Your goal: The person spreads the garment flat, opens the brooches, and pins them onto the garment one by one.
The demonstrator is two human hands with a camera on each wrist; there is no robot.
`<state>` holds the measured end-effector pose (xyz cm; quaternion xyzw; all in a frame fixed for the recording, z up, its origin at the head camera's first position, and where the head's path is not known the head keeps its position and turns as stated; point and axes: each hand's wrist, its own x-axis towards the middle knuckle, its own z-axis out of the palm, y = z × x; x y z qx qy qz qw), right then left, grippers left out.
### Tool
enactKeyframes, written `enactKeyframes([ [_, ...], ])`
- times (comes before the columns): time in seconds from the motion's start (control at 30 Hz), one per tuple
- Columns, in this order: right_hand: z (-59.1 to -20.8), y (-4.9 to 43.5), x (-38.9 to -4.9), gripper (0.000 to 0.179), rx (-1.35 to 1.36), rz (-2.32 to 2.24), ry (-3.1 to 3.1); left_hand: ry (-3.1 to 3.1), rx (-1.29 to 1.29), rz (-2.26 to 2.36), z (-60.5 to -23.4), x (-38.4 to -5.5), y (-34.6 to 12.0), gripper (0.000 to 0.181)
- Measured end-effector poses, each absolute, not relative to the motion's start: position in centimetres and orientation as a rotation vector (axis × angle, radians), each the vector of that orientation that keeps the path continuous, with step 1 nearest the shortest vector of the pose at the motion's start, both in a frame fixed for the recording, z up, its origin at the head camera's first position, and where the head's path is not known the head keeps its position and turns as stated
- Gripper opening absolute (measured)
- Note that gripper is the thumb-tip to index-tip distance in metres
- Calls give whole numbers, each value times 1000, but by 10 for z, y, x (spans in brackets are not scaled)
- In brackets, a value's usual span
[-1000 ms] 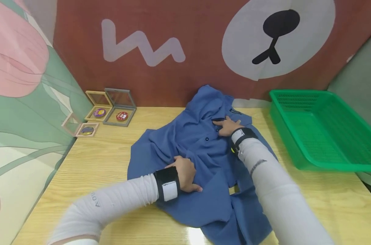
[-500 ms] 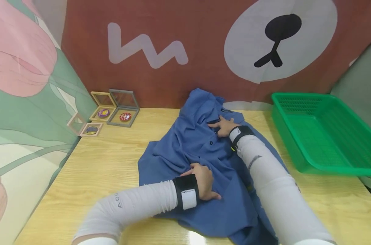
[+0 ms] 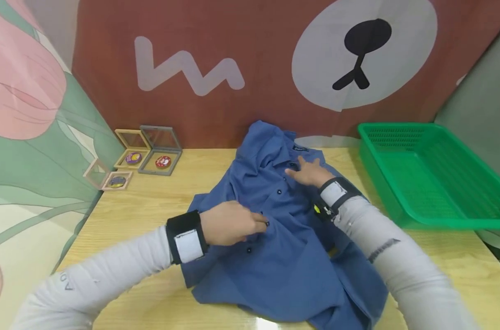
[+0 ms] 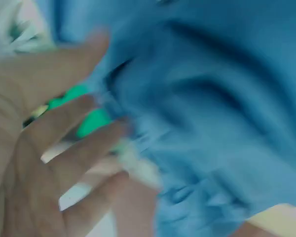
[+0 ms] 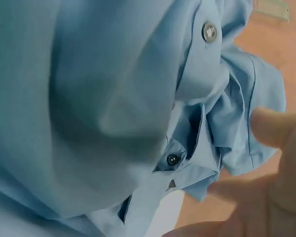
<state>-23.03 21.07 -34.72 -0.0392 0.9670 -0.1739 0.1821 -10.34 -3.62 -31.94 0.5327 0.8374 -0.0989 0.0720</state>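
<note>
A blue button-up shirt (image 3: 274, 270) lies rumpled on the wooden table, its collar end toward the back wall and dark buttons down its front. Over the shirt's middle is my left hand (image 3: 229, 223), fingers pointing right near a button. In the left wrist view its thumb and fingers (image 4: 84, 153) are spread apart beside the blurred cloth, with nothing pinched between them. My right hand (image 3: 309, 173) is over the upper part by the collar, fingers loosely spread. The right wrist view shows its thumb (image 5: 271, 127) in front of a sleeve, apart from the buttoned placket.
A green plastic basket (image 3: 402, 201) stands at the right. At the back left are three small hinged cases holding round badges: a grey case (image 3: 172, 170), a yellow case (image 3: 119, 160) and a pink case (image 3: 105, 187). A brown patterned backdrop (image 3: 212, 114) rises behind the table.
My left hand pressed on the shirt, shifted right with the cloth, then lifted and moved back left and up. The shirt's lower left part slid right. My right hand stayed near the collar, fingers spreading.
</note>
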Motion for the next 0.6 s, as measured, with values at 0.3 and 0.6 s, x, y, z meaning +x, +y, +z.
enactKeyframes([
  [0.3,-374,197,-233,94,-4,-455,2457,2260,1679,-536,-369,-107,-54,112],
  [0.6,-384,184,-250,99,68,-298,2509,2202,1539,-295,-385,-117,-35,110],
])
